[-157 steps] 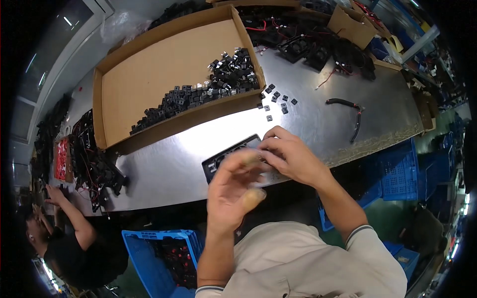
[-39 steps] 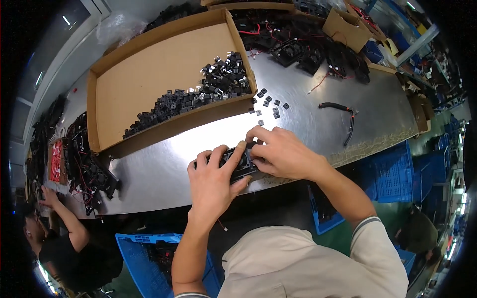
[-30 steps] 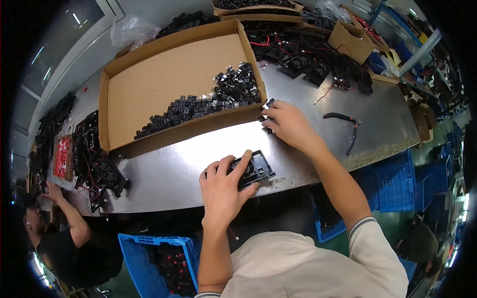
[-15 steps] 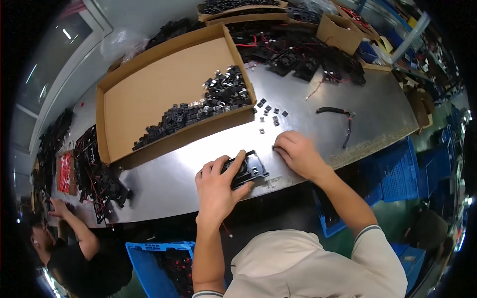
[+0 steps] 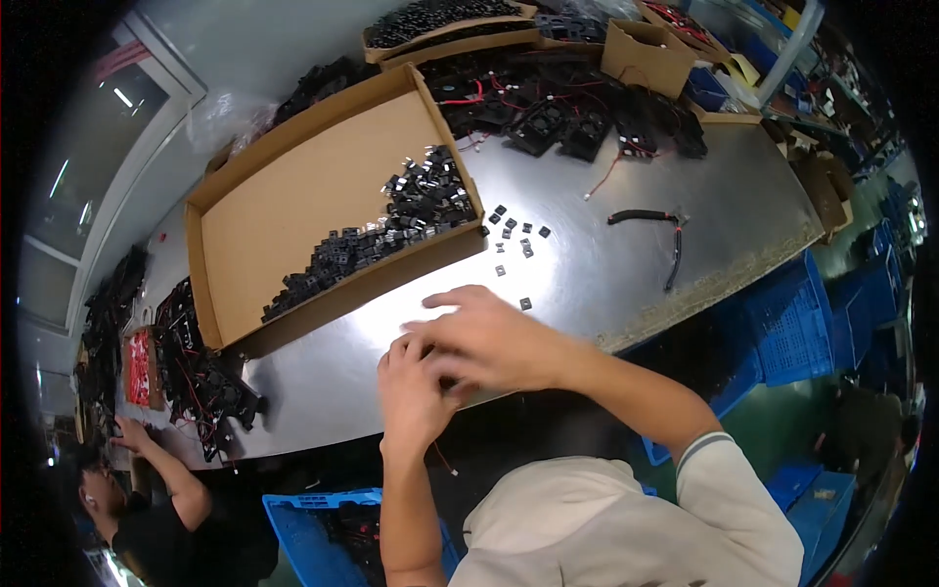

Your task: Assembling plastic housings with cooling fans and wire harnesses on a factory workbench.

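Note:
My left hand (image 5: 415, 399) is at the table's near edge, its fingers curled and mostly covered by my right hand. A black fan housing showed in that hand a moment earlier; both hands hide it now. A thin red wire (image 5: 444, 457) hangs below my left wrist. My right hand (image 5: 494, 340) reaches across over the left, smeared by motion, so its grip is unclear. Just beyond it lies one small square black part (image 5: 525, 303). Several similar small parts (image 5: 510, 225) are scattered farther off, beside a shallow cardboard tray (image 5: 323, 127) holding a heap of them.
Black fans with wires (image 5: 558, 122) lie along the back, near a cardboard box (image 5: 646, 57). A black sleeved cable (image 5: 646, 215) rests on the metal table (image 5: 577, 264). Blue crates (image 5: 797, 318) stand below. A co-worker's arm (image 5: 166, 470) is at far left.
My right hand has moved left from the tabletop onto my left hand, leaving the small black part it was pinching on the table. The fan housing is now hidden. The view has shifted slightly.

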Tool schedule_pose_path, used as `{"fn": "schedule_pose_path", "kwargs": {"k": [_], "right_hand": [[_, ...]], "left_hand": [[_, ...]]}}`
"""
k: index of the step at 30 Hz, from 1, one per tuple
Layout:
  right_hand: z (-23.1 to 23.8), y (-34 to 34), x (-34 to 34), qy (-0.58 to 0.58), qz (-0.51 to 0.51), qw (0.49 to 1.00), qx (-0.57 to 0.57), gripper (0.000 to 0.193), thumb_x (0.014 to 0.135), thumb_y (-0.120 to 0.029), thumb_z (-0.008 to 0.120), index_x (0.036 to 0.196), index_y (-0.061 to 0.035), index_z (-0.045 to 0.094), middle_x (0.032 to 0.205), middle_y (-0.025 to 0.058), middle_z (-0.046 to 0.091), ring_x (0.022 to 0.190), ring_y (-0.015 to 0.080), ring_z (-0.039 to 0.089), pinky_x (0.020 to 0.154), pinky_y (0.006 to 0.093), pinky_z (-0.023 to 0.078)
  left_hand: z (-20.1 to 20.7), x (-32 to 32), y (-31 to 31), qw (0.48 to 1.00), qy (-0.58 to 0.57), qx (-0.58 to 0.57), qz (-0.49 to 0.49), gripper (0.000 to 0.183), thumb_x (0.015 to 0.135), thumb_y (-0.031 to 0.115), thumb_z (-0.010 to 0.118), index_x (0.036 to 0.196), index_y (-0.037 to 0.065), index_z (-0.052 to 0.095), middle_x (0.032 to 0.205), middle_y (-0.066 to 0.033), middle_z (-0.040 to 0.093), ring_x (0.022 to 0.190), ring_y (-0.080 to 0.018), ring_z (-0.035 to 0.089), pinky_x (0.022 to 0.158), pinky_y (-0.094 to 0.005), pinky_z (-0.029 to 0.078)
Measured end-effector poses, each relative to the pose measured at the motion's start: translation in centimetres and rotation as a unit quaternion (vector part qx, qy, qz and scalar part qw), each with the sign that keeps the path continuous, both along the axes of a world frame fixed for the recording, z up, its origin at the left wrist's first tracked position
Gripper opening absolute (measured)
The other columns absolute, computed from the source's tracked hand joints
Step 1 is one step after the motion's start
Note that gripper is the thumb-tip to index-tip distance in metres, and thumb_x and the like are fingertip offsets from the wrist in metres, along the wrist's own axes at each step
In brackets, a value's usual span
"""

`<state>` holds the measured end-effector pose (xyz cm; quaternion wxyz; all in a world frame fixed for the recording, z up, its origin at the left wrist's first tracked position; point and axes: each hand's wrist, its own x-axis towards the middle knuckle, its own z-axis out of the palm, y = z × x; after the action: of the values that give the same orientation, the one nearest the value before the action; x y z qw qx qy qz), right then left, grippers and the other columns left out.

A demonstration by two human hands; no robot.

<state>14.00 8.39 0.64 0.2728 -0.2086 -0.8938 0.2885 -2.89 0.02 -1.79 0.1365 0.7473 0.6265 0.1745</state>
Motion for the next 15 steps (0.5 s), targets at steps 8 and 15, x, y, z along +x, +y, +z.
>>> {"fn": "schedule_pose_path", "kwargs": {"k": [8,15], "right_hand": [[-2.7,2.3,8.0,-0.088,-0.161,0.983,-0.009,0.026,0.082,-0.011,0.072,0.107,-0.0042,0.068,0.103,0.0119,0.061,0.098,0.0293,0.058,0.084,0.0372,0.049],[0.9,0.6,5.5,0.027,-0.119,0.959,-0.258,0.015,0.083,-0.009,0.071,0.097,-0.0031,0.068,0.093,0.0091,0.059,0.090,0.0243,0.059,0.076,0.0328,0.049]], "left_hand": [[1.4,0.8,0.1,0.999,-0.008,-0.006,0.040,0.071,0.072,0.033,0.081,0.139,0.031,0.057,0.126,-0.0095,0.059,0.117,-0.0314,0.051,0.103,-0.0481,0.037],[1.2,0.8,0.2,0.998,-0.024,-0.006,0.051,0.071,0.072,0.034,0.081,0.139,0.031,0.057,0.128,-0.0091,0.059,0.118,-0.0311,0.051,0.104,-0.0484,0.035]]}}
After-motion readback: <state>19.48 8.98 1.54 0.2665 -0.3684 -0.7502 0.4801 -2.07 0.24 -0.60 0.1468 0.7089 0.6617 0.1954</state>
